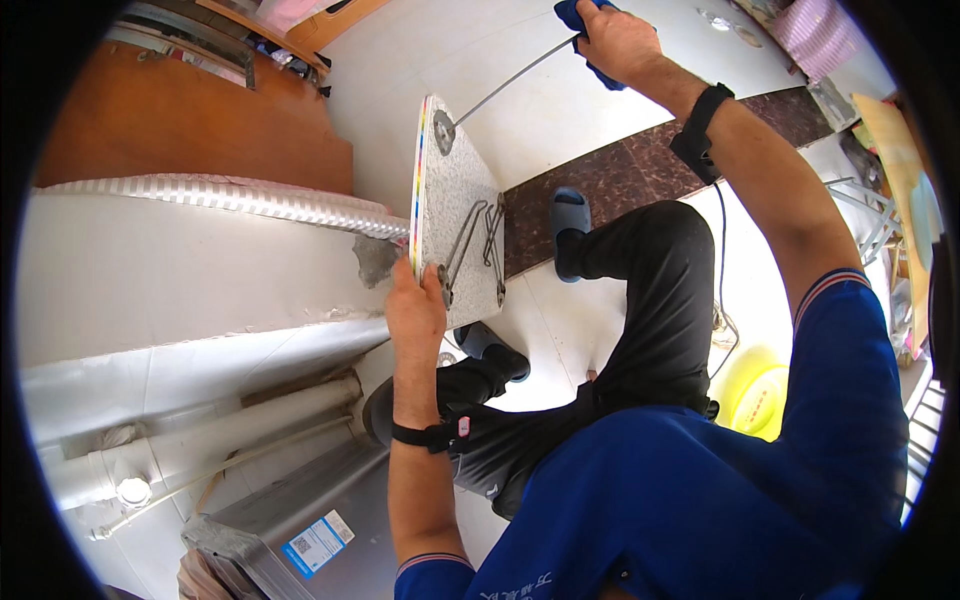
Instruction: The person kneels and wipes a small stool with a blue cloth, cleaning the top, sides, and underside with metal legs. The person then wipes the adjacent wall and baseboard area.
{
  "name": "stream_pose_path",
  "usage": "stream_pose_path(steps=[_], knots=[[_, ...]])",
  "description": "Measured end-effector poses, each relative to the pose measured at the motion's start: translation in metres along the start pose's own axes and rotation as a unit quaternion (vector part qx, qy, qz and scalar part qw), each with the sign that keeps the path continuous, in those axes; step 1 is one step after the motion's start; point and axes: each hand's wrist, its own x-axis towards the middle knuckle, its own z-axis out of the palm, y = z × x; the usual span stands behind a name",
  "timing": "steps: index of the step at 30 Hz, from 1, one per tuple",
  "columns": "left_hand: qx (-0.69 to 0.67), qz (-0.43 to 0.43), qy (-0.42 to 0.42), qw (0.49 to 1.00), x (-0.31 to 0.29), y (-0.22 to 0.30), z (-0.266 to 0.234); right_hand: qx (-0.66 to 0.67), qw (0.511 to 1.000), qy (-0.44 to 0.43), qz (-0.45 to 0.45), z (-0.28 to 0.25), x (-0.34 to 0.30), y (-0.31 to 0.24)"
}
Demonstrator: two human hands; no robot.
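Note:
A small folding table (pixel 463 180) is tipped on its edge in front of me, its speckled grey underside facing right. My left hand (pixel 415 315) grips its near edge, fingers closed round the rim. One thin metal leg (pixel 515 80) sticks out from a corner mount toward the upper right, and other bent metal legs (pixel 466 240) lie folded against the underside. At the far end of the outstretched leg, my right hand (pixel 620 45) is closed on a dark blue cloth (pixel 572 15). The cloth wraps the leg's end and hides it.
A white ledge (pixel 200 270) with silvery trim runs along the left, below a brown wooden panel (pixel 240 120). White pipes (pixel 220 430) and a grey metal box (pixel 280 500) are at lower left. A yellow basin (pixel 757 400) and a black cable (pixel 722 260) lie to my right.

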Motion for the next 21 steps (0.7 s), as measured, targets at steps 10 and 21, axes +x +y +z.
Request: stream_pose_path(steps=[10,21], knots=[[-0.007,-0.042,-0.011,0.999,0.006,-0.007,-0.002,0.154,0.988,-0.001,0.010,-0.002,0.001,0.021],[-0.023,-0.053,-0.012,0.998,0.015,-0.027,-0.006,0.529,0.838,0.052,0.119,0.063,-0.187,0.002]])
